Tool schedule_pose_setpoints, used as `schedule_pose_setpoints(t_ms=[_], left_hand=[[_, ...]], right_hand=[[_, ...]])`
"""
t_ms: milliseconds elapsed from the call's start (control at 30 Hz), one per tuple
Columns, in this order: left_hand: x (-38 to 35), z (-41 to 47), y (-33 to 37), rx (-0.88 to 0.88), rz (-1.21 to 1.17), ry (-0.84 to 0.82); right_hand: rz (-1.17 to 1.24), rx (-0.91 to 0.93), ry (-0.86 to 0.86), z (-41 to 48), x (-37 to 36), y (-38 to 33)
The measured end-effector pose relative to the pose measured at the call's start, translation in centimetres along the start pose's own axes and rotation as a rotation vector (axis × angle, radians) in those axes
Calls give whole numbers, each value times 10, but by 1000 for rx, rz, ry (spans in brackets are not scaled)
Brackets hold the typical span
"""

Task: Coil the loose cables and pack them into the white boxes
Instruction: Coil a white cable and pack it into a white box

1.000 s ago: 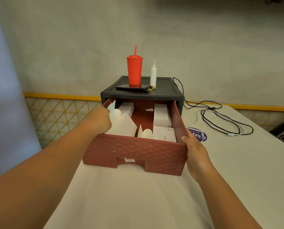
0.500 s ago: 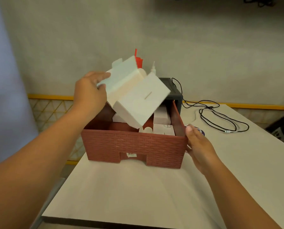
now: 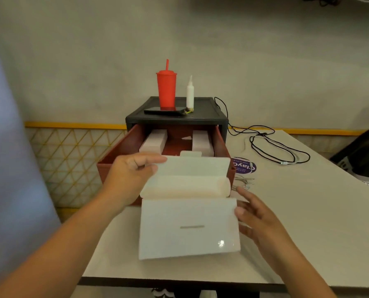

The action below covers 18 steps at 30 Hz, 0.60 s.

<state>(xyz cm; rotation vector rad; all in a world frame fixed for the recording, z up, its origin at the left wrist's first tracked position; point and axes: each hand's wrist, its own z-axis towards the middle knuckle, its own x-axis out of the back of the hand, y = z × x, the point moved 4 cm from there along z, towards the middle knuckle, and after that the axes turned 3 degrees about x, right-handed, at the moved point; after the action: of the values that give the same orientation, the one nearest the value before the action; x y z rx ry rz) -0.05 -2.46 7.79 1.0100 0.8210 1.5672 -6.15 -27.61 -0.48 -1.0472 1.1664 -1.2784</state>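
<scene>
White unfolded cardboard box (image 3: 188, 229) is out of the red-brown brick-patterned drawer (image 3: 114, 155) now, lowered before its front; left hand (image 3: 134, 171) pinches the back flap, right hand (image 3: 256, 214) loose-fingered at its right edge. Black cable (image 3: 271, 147) lies right of the drawer on open white tabletop (image 3: 308, 211).

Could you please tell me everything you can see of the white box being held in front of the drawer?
The white box looks like glossy card and is unfolded: a top flap with a small tuck tab, a rounded middle fold, and a large lower panel with a thin slot. It faces the camera in front of the red-brown drawer, over the table. The left hand pinches its upper left edge; the right hand, fingers relaxed, touches its right edge.
</scene>
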Motion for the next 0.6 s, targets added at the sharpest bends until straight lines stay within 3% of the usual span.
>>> schedule_pose_setpoints(t_ms=[267, 600], left_hand=[[-16, -30, -40, 231, -251, -130], [-16, -73, -88, 401, -171, -236]], right_hand=[[65, -97, -71, -6, -5, 27], [170, -112, -70, 8, -6, 31]])
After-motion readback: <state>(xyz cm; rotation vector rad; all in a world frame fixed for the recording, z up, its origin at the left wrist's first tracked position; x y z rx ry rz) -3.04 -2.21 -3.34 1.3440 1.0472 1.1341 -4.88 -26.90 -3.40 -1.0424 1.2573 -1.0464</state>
